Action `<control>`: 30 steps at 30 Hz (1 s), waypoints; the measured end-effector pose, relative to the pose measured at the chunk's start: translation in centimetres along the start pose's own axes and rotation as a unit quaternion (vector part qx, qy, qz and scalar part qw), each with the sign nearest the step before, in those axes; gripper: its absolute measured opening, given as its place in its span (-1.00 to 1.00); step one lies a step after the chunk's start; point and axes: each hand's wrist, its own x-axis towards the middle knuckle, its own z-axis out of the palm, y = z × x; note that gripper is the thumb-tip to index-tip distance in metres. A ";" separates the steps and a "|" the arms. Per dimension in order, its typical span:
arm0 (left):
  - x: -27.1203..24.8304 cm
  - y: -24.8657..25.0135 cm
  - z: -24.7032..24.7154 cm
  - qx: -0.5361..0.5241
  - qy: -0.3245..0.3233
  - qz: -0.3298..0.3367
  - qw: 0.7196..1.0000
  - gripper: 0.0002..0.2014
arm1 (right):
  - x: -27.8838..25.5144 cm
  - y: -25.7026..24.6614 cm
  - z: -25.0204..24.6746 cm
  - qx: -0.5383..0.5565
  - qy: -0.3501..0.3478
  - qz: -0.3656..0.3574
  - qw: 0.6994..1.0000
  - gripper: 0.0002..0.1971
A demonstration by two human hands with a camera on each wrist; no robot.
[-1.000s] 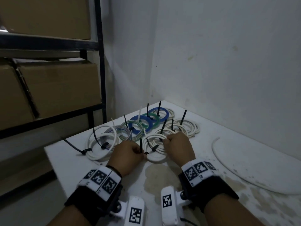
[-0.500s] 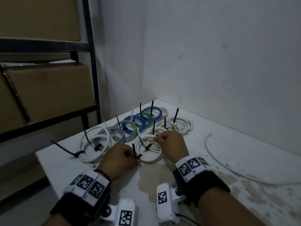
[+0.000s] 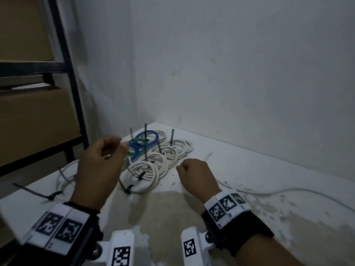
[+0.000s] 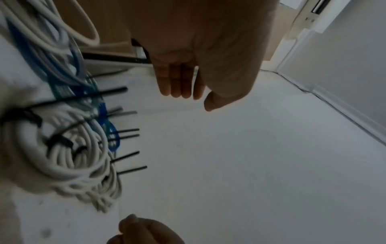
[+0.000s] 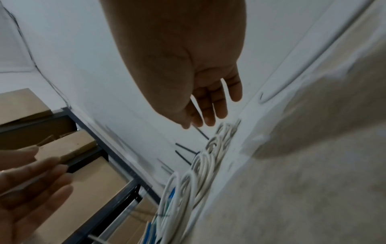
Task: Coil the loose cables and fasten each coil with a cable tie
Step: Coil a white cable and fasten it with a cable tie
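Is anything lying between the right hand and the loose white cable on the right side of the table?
Nothing visible. The right hand hovers empty over bare, stained table, and the loose white cable lies uncoiled just to its right. The tied coils sit on the hand's other side.

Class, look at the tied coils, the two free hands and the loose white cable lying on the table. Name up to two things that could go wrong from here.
1. The black tie tails stand up stiffly from the packed coils; the left hand, above them, could snag one and drag a coil.
2. The loose white cable trails across the table toward its right side; the right hand might pull it off while coiling.
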 end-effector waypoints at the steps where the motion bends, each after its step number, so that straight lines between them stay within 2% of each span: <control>1: -0.4 0.5 1.0 -0.009 -0.011 0.012 1.000 -0.94 | -0.6 1.4 -1.2 -0.036 -0.004 0.011 0.999 -0.61; 4: -2.3 1.6 4.8 -0.026 -0.102 0.007 0.994 -0.88 | -2.2 6.0 -4.8 -0.117 -0.042 0.094 0.988 -0.82; 6: -3.7 1.7 7.7 -0.015 -0.178 -0.023 0.984 -0.86 | -3.5 8.9 -6.6 -0.162 -0.101 0.163 0.968 -0.68; 8: -4.8 1.1 10.2 -0.008 -0.245 -0.063 0.968 -0.86 | -4.5 10.8 -7.8 -0.216 -0.156 0.187 0.946 -0.67; 10: -5.6 0.7 12.2 0.010 -0.299 -0.093 0.950 -0.88 | -5.3 11.6 -8.3 -0.241 -0.166 0.185 0.938 -0.84; 12: -6.2 0.2 13.7 0.042 -0.335 -0.099 0.936 -0.89 | -6.0 11.9 -8.7 -0.249 -0.144 0.176 0.941 -0.83; 14: -6.4 -0.1 14.7 0.090 -0.352 -0.072 0.929 -0.89 | -6.5 11.9 -9.1 -0.259 -0.121 0.161 0.944 -0.83; 16: -6.6 0.1 15.3 0.118 -0.364 -0.041 0.923 -0.77 | -7.0 11.8 -9.8 -0.247 -0.090 0.128 0.956 -0.82; 18: -6.6 0.5 15.9 0.136 -0.375 0.008 0.917 -0.61 | -7.5 11.3 -10.9 -0.205 -0.052 0.074 0.975 -0.84; 20: -6.7 1.3 16.3 0.165 -0.377 0.076 0.908 -0.56 | -8.1 10.5 -12.5 -0.144 -0.008 0.015 0.989 -0.84; 21: -6.8 1.8 16.6 0.166 -0.370 0.108 0.908 -0.60 | -8.3 10.1 -13.4 -0.118 0.015 -0.007 0.993 -0.83; 23: -6.8 3.2 17.1 0.138 -0.352 0.148 0.914 -0.88 | -8.8 9.4 -15.5 -0.089 0.068 -0.039 0.993 -0.82; 24: -6.9 3.8 17.3 0.112 -0.353 0.155 0.916 -0.91 | -9.0 9.3 -16.4 -0.079 0.092 -0.049 0.991 -0.82; 25: -7.1 4.4 17.5 0.087 -0.362 0.155 0.915 -0.83 | -9.2 9.3 -17.3 -0.071 0.111 -0.054 0.990 -0.82; 27: -7.7 5.7 18.2 0.025 -0.389 0.121 0.913 -0.78 | -9.8 9.5 -18.5 -0.061 0.151 -0.057 0.985 -0.83; 30: -9.0 7.5 19.4 -0.094 -0.373 0.011 0.923 -0.74 | -10.8 9.8 -19.1 -0.099 0.241 -0.031 0.965 -0.80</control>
